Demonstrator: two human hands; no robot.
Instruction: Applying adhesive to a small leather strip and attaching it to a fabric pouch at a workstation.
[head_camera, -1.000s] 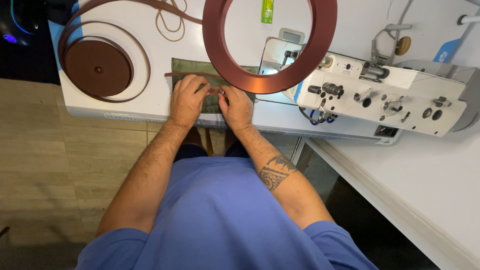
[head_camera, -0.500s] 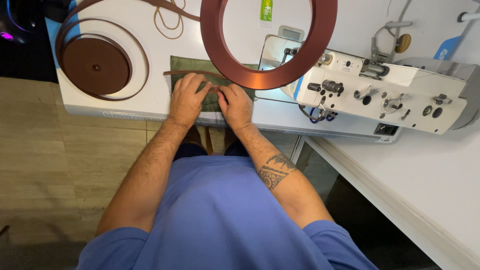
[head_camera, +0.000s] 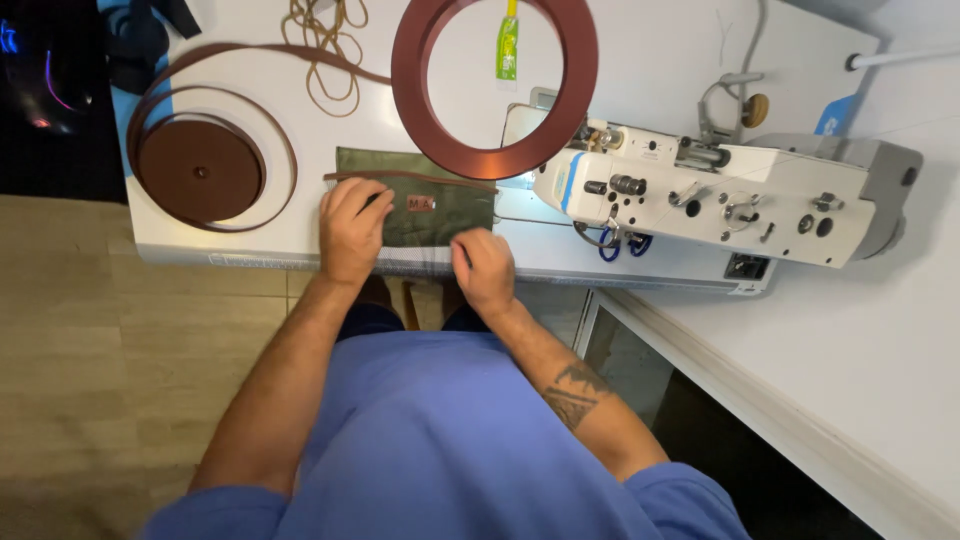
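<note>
Head view looks straight down on a white surface (head_camera: 250, 245), and right at its near edge lies an olive-green fabric piece (head_camera: 440, 205) with a small reddish patch (head_camera: 420, 203) in the middle. Left hand (head_camera: 352, 230) is flat on the fabric's left end, fingers (head_camera: 345, 195) spread a little and pressing down, gripping nothing. Right hand (head_camera: 485, 268) sits at the fabric's lower right corner, fingers curled narrow against the edge; whether they pinch the cloth, I cannot tell.

A thin brown strap (head_camera: 400, 178) runs along the top edge of the fabric, just past the left fingertips. Directly beyond it, a big brown ring (head_camera: 410, 90) of coiled strapping rises close to the camera and covers the fabric's far right corner. Through its opening a small yellow-green tube (head_camera: 508, 45) shows on the surface.

To the right, the white sewing machine (head_camera: 720, 195) lies across the surface, its head end just beside the fabric's right edge. Off to the left, a solid brown spool (head_camera: 198, 172) of tape rests with loose loops around it, well apart from the hands. At the far edge, a tangle of tan cord (head_camera: 325, 50). Wooden floor (head_camera: 100, 350) below on the left, and another white tabletop (head_camera: 880, 380) angles away on the right.
</note>
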